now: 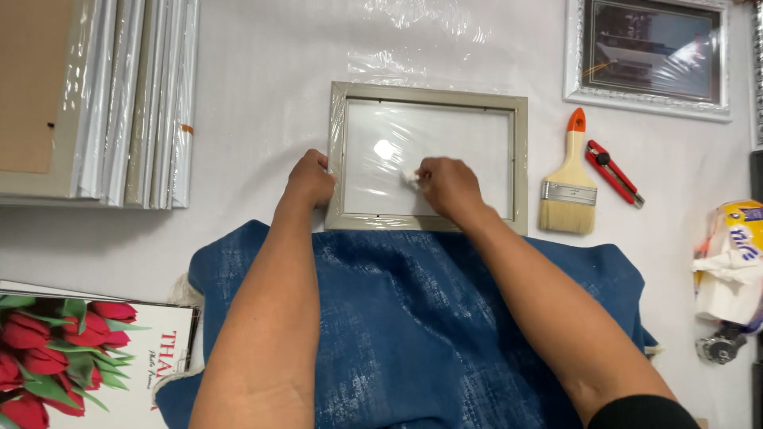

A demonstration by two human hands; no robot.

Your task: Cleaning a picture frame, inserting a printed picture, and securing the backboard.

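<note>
A grey-beige picture frame (520, 159) lies flat on the white table, its near edge resting on a blue cloth (413, 326). My left hand (310, 181) grips the frame's left side. My right hand (447, 187) is closed on a small white wad (409, 179) and presses it against the glass pane (461, 139) inside the frame.
A paint brush with an orange-tipped handle (569, 187) and a red utility knife (613, 173) lie right of the frame. A silver framed picture (648, 56) sits far right. Stacked frames (119, 103) stand at left, a tulip print (71, 357) near left, a tissue pack (735, 262) at right.
</note>
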